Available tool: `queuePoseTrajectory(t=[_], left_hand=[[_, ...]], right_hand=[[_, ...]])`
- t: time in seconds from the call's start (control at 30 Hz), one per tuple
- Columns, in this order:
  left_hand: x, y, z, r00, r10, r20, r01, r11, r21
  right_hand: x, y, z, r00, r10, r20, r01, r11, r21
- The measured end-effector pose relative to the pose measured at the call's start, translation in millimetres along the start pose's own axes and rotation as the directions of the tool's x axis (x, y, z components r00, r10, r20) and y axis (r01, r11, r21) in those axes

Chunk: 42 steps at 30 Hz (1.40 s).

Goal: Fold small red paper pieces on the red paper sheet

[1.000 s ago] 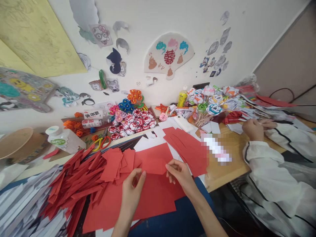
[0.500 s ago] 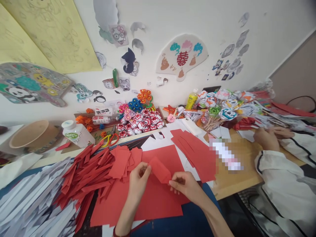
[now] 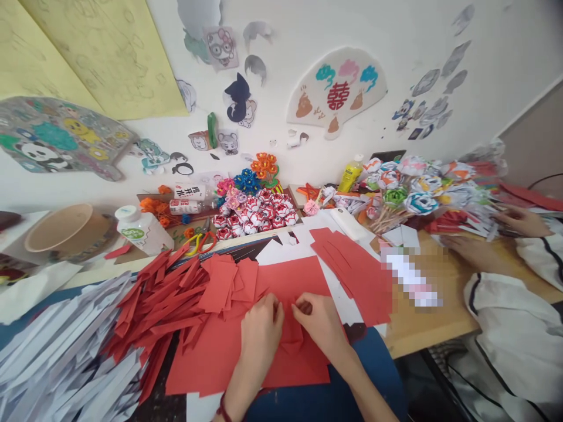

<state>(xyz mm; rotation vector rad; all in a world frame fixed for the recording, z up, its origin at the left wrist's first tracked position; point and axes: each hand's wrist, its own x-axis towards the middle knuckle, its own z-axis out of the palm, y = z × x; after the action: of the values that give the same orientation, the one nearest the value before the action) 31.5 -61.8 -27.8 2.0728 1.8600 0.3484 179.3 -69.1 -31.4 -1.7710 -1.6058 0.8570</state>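
Observation:
A small piece of red paper (image 3: 291, 329) is between my hands, with a folded lower edge; its outline blends into the large red sheets (image 3: 215, 357) underneath. My left hand (image 3: 261, 328) is closed, with thumb and finger pinched at the paper's upper left. On the other side, my right hand (image 3: 323, 322) pinches its upper right, fingers curled. Just beyond my left hand lie several small red paper pieces (image 3: 220, 284). Folded red strips (image 3: 162, 305) are heaped to their left.
White folded strips (image 3: 70, 351) cover the left side. Behind them stand a white bottle (image 3: 143, 230), scissors (image 3: 201, 242) and red-white paper flowers (image 3: 259, 217). Cut red sheets (image 3: 352, 275) lie to the right. A co-worker's hands (image 3: 475, 253) work among paper pieces at the far right.
My hands have drawn closer together, and the red paper has turned from a slant to lower between them. The co-worker's hands have moved apart. The view has shifted slightly.

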Motion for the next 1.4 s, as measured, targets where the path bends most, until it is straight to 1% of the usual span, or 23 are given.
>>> queuePoseTrajectory(t=[0.07,0.17,0.27,0.33,0.43,0.53,0.63,0.77,0.9,1.0,1.13,1.27,1.33,1.4], left_hand=[[-4.8,0.7,7.5,0.994,0.058,-0.090,-0.052,0.996,0.076],[-10.3,-2.5,16.8,0.957,0.192,-0.219,-0.169,0.979,0.117],[-14.0,-8.0,22.5,0.909,0.289,-0.300,-0.263,0.957,0.127],[-15.7,-10.6,24.0,0.885,0.338,-0.319,-0.304,0.940,0.153],[-17.4,-11.8,23.6,0.875,0.378,-0.302,-0.332,0.923,0.195],[-18.3,-11.0,21.1,0.888,0.375,-0.268,-0.327,0.922,0.207],[-18.8,-10.2,18.6,0.901,0.360,-0.242,-0.323,0.929,0.180],[-18.9,-9.5,18.4,0.915,0.337,-0.221,-0.315,0.940,0.130],[-18.5,-8.3,21.8,0.917,0.331,-0.224,-0.312,0.943,0.118],[-19.1,-8.3,23.8,0.915,0.346,-0.208,-0.318,0.935,0.156],[-21.0,-10.2,25.9,0.896,0.401,-0.191,-0.355,0.905,0.233],[-21.0,-10.6,26.2,0.884,0.432,-0.178,-0.367,0.878,0.308],[-20.0,-10.4,24.3,0.886,0.433,-0.164,-0.364,0.870,0.331],[-18.4,-10.7,21.4,0.891,0.430,-0.145,-0.361,0.865,0.349]], right_hand=[[-0.9,-1.5,3.9,0.999,-0.002,-0.032,-0.001,0.995,-0.099],[-3.0,-2.1,7.5,0.996,-0.025,-0.085,0.009,0.983,-0.186],[-5.6,0.5,10.9,0.985,-0.101,-0.143,0.069,0.976,-0.208],[-7.3,4.4,12.8,0.970,-0.171,-0.173,0.133,0.968,-0.213],[-9.1,11.7,13.7,0.945,-0.281,-0.168,0.244,0.946,-0.212],[-10.0,17.0,11.8,0.925,-0.360,-0.124,0.328,0.918,-0.222],[-10.5,19.4,9.4,0.914,-0.399,-0.079,0.371,0.897,-0.240],[-10.7,21.6,7.9,0.892,-0.448,-0.064,0.406,0.855,-0.322],[-9.2,23.7,5.6,0.875,-0.483,-0.040,0.420,0.796,-0.435],[-7.9,24.6,2.9,0.869,-0.494,0.003,0.438,0.768,-0.468],[-7.9,26.4,1.8,0.837,-0.544,0.056,0.493,0.705,-0.510],[-8.4,27.0,3.2,0.805,-0.592,0.043,0.515,0.659,-0.548],[-8.3,26.1,3.2,0.803,-0.595,0.032,0.509,0.658,-0.554],[-8.0,25.2,2.2,0.812,-0.583,0.032,0.499,0.666,-0.554]])
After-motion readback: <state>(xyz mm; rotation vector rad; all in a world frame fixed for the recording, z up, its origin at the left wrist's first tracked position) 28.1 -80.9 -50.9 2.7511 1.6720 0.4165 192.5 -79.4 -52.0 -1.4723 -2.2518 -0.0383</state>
